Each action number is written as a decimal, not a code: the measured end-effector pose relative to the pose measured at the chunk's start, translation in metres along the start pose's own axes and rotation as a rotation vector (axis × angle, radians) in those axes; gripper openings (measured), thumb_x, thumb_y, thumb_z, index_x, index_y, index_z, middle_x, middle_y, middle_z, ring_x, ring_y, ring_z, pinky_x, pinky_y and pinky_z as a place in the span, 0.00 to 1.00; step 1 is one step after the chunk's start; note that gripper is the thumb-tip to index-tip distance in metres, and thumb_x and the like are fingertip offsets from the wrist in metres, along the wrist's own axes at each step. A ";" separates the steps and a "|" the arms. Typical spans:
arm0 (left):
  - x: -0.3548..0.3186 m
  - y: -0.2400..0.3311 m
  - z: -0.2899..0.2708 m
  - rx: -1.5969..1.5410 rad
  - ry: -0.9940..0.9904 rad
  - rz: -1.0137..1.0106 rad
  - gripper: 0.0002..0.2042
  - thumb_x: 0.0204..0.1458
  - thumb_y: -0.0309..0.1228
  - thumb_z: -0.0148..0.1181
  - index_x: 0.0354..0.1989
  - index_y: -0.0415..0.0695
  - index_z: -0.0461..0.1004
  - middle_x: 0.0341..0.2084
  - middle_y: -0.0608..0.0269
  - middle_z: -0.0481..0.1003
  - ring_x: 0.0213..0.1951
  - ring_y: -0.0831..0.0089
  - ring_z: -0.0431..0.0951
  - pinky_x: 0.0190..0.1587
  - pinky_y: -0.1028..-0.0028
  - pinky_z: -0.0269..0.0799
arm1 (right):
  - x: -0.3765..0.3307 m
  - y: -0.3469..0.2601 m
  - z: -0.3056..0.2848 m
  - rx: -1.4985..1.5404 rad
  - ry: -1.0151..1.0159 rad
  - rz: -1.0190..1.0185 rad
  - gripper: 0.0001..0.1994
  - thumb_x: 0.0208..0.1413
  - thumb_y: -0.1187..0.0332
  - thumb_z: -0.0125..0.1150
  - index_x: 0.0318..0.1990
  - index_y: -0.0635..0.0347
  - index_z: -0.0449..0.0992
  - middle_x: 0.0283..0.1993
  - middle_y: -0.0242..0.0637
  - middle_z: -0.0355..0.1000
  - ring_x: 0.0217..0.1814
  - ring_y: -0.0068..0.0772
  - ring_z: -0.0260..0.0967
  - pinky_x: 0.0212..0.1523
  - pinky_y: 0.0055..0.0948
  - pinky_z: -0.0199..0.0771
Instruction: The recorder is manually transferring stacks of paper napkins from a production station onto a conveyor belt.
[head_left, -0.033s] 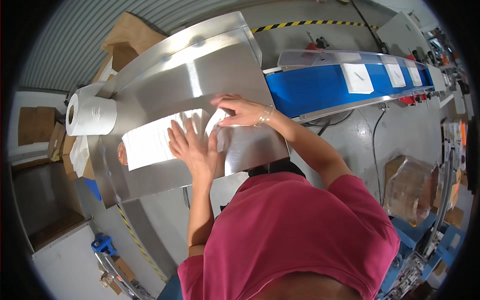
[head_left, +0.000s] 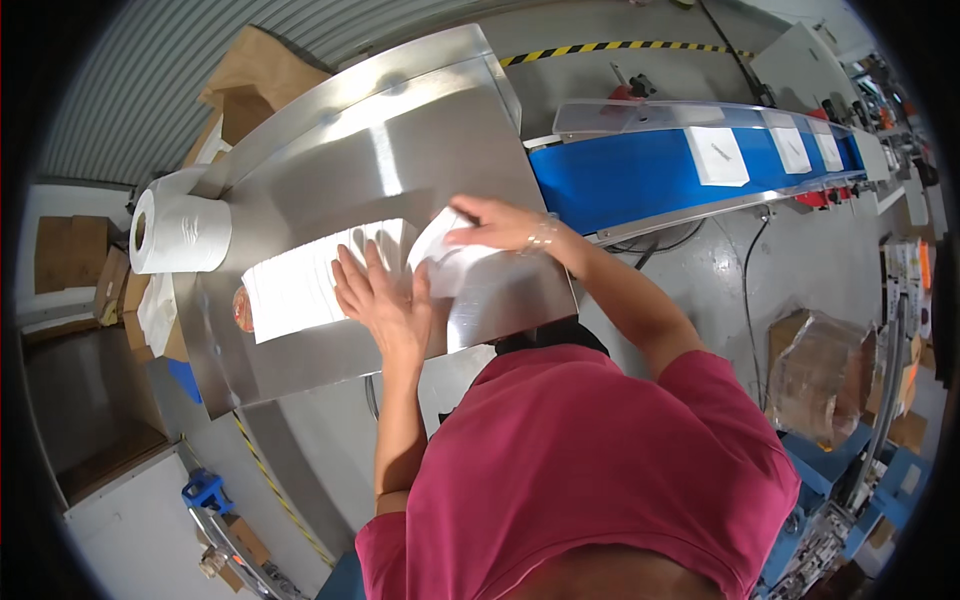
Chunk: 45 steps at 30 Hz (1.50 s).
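Note:
A white paper strip (head_left: 295,290) lies flat across the steel table (head_left: 400,130), running from a large white paper roll (head_left: 180,232) at the table's left end. My left hand (head_left: 385,300) rests flat on the strip's right part with its fingers spread. My right hand (head_left: 500,225) grips a separate-looking white paper sheet (head_left: 450,262), which is lifted and creased just to the right of my left hand. Whether that sheet is still joined to the strip is hidden by my left hand.
A blue conveyor belt (head_left: 630,175) runs right from the table and carries several white sheets (head_left: 718,155). Cardboard boxes (head_left: 255,80) stand behind the table. A clear-wrapped bundle (head_left: 815,375) sits on the floor at right. Yellow-black tape (head_left: 600,47) marks the floor.
The paper under my right hand has come up off the table and creased. My left hand stays flat on the strip.

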<state>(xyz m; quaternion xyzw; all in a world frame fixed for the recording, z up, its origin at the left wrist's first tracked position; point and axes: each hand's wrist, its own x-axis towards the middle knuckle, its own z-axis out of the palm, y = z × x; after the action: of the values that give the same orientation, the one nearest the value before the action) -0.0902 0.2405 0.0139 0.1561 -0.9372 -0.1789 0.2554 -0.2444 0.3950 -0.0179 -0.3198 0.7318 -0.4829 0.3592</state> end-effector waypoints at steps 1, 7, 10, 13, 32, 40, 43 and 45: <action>0.000 -0.002 0.001 0.032 -0.002 0.022 0.24 0.49 0.27 0.60 0.57 0.40 0.67 0.63 0.45 0.55 0.65 0.45 0.51 0.64 0.49 0.43 | -0.005 0.031 -0.002 0.098 0.156 -0.145 0.17 0.58 0.60 0.60 0.47 0.63 0.69 0.40 0.34 0.69 0.42 0.20 0.64 0.43 0.24 0.67; 0.000 -0.012 0.000 -0.038 0.013 0.029 0.19 0.48 0.22 0.59 0.51 0.40 0.72 0.57 0.45 0.63 0.60 0.47 0.59 0.60 0.53 0.54 | -0.071 0.137 -0.097 -0.371 0.872 0.227 0.13 0.55 0.57 0.63 0.33 0.58 0.75 0.27 0.37 0.71 0.27 0.31 0.66 0.28 0.29 0.68; 0.001 -0.005 -0.001 -0.011 0.030 0.014 0.15 0.50 0.21 0.58 0.48 0.40 0.75 0.56 0.45 0.65 0.59 0.49 0.61 0.58 0.58 0.60 | -0.095 0.131 -0.126 -0.721 1.058 0.466 0.22 0.49 0.52 0.65 0.44 0.60 0.73 0.42 0.47 0.73 0.43 0.48 0.70 0.43 0.38 0.70; -0.002 -0.010 0.000 -0.011 0.035 0.001 0.14 0.50 0.22 0.58 0.46 0.42 0.76 0.57 0.47 0.64 0.61 0.49 0.59 0.60 0.56 0.56 | -0.082 0.089 -0.099 -0.985 1.141 0.288 0.25 0.44 0.59 0.69 0.49 0.62 0.72 0.49 0.50 0.71 0.54 0.51 0.66 0.52 0.42 0.67; 0.003 -0.026 -0.009 -0.010 -0.023 0.015 0.18 0.50 0.23 0.59 0.51 0.40 0.72 0.57 0.45 0.63 0.60 0.47 0.59 0.59 0.53 0.56 | -0.045 0.131 -0.059 -0.201 0.621 0.051 0.16 0.57 0.59 0.60 0.44 0.62 0.71 0.34 0.36 0.72 0.35 0.26 0.66 0.36 0.30 0.68; 0.004 -0.025 -0.007 -0.104 0.023 -0.013 0.15 0.48 0.20 0.59 0.46 0.43 0.76 0.56 0.48 0.64 0.60 0.48 0.59 0.59 0.54 0.57 | -0.088 0.109 -0.107 -0.870 1.240 0.357 0.27 0.47 0.54 0.67 0.51 0.59 0.70 0.52 0.50 0.68 0.55 0.50 0.66 0.53 0.45 0.66; 0.003 -0.028 -0.007 -0.105 0.032 -0.010 0.13 0.47 0.21 0.59 0.43 0.43 0.77 0.58 0.48 0.62 0.62 0.46 0.56 0.61 0.53 0.53 | -0.057 0.063 -0.066 -1.079 1.095 0.153 0.32 0.42 0.57 0.70 0.57 0.52 0.67 0.62 0.48 0.58 0.64 0.54 0.55 0.60 0.52 0.56; 0.004 -0.025 -0.010 -0.045 0.016 0.025 0.13 0.47 0.21 0.59 0.42 0.44 0.78 0.59 0.48 0.60 0.64 0.46 0.52 0.63 0.50 0.47 | -0.029 0.040 -0.030 -0.857 0.813 -0.119 0.32 0.42 0.59 0.70 0.58 0.50 0.67 0.59 0.46 0.61 0.62 0.51 0.57 0.59 0.48 0.58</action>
<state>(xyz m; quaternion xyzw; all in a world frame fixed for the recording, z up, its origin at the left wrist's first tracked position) -0.0832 0.2146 0.0132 0.1402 -0.9328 -0.1954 0.2685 -0.2587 0.4465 -0.0403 -0.2662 0.9212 -0.2474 -0.1388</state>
